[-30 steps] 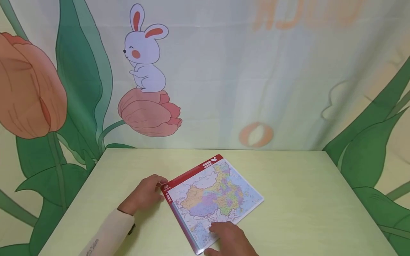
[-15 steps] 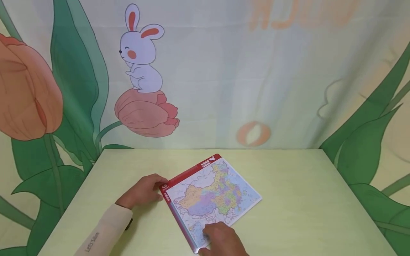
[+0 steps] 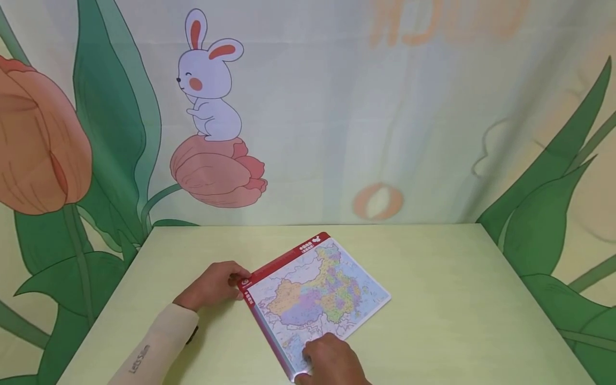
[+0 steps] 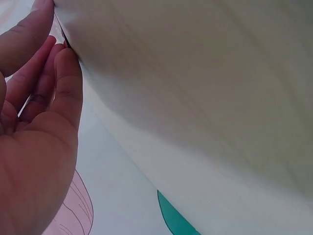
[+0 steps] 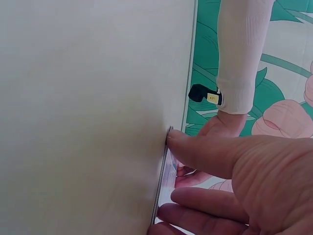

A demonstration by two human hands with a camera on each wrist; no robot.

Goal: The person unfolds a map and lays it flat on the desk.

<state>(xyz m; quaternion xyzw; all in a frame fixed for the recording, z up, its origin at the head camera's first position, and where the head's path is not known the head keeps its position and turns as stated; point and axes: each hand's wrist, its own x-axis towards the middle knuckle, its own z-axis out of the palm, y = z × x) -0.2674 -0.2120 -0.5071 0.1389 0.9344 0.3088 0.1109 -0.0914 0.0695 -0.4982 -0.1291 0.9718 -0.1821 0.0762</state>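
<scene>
A thin, flat, square map [image 3: 313, 299] of China lies turned at an angle on the table, its red border along the upper left. At its left corner my left hand [image 3: 216, 286] pinches the edge between thumb and fingers. My right hand [image 3: 334, 361] holds the near corner, thumb at the edge and bent fingers over the printed face. In the left wrist view the left hand [image 4: 44, 112] meets a dark thin edge at its fingertips. The right wrist view has the right thumb [image 5: 205, 152] against the map's edge, with the fingers below it.
The pale yellow-green table [image 3: 433, 305] spreads around the map, ending at a back edge against a printed curtain [image 3: 308, 117] with a rabbit and tulips. A dark band [image 5: 205, 94] sits at the left sleeve's cuff.
My right hand has shifted left and down, bringing its thumb to the map's near corner. The left hand keeps its place at the left corner. The whole view has drifted slightly.
</scene>
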